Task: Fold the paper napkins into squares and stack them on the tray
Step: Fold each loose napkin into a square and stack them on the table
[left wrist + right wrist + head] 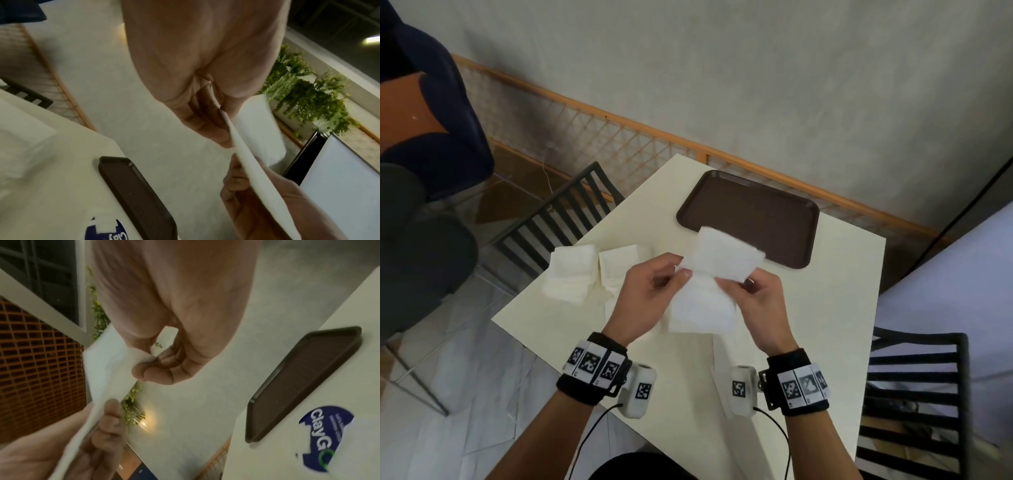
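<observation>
Both hands pinch one white napkin (717, 270) in the air above the table (835, 291): the left hand (650, 294) holds its left edge, the right hand (756, 301) its right edge. Its far edge overlaps the brown tray (763, 212) (bare inside). Two more napkins (592, 270) lie left.

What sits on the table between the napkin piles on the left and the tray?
Bare tabletop only, between the napkin piles and the brown tray, per the head view.

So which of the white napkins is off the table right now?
The napkin pinched between both hands, raised before the tray; the others lie flat.
</observation>
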